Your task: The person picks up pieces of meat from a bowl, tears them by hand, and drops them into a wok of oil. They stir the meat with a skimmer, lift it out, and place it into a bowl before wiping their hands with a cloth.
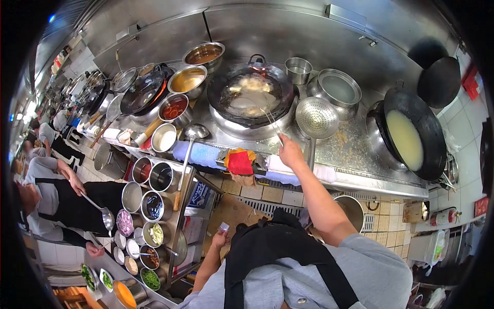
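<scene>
My right hand (291,153) is closed around long thin metal tongs (271,119), whose two arms reach over the black wok (212,100). Inside the wok, pale food (252,85) lies in bubbling hot oil, and flame shows at the back rim. My left hand (218,240) hangs low beside my apron (257,257), fingers pinched on a small pale packet (223,226) with some print on it. A perforated ladle (317,118) rests on the stove just right of the tongs, its handle running behind my right forearm.
A second wok (437,139) with cloudy liquid stands at the right. Metal bowls of oil (187,81) and red sauce (174,109) sit left of the stove, near a ladle (196,131). Ingredient pots (154,206) fill the left cart. A co-worker (43,201) holds a ladle there.
</scene>
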A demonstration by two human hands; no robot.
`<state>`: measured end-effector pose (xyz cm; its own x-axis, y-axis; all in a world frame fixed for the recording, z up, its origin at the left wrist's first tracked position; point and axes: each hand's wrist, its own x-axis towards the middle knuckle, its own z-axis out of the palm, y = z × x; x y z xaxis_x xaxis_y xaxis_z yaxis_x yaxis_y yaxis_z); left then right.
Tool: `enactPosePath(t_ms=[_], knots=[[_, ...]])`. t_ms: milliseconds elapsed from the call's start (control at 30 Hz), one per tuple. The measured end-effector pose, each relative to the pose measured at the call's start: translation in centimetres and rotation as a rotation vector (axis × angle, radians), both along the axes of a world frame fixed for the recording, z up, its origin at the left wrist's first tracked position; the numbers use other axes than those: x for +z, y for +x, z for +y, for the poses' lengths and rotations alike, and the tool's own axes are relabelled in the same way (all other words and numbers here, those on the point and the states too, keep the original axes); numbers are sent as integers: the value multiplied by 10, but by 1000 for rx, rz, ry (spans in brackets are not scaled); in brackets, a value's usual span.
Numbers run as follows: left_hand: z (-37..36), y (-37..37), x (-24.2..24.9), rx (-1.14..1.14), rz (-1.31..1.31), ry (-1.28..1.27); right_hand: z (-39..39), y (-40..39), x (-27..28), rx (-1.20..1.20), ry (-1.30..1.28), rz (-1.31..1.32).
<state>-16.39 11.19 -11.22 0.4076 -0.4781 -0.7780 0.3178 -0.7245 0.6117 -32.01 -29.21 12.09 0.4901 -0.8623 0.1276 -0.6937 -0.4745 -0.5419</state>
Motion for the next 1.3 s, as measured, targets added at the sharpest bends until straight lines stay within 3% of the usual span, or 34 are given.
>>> enactPosePath(t_ms=[200,300,367,667,833,1000,1100,1133,1200,1267,1300], knots=[[-7,4,2,18,-2,8,-28,28,35,-16,74,31],[-9,3,5,-112,-173,10,-29,35,32,-7,84,10],[-10,3,-4,54,-11,-36,-31,36,29,-3,75,3],[21,3,-41,148,93,-149,-18,28,34,3,68,-12],[15,0,-6,-143,-158,0,-8,18,45,95,104,53],[3,0,14,-187,-187,14,1,13,50,76,130,60],[0,12,-21,-201,-141,-22,2,10,48,84,144,68],[4,19,-51,-75,-39,-84,2,8,47,69,145,73],[2,18,-49,61,62,-149,-1,6,43,80,145,72],[-17,10,2,-85,-124,-18,-1,4,43,69,140,63],[-17,10,1,-76,-122,-19,-1,3,42,77,138,66]])
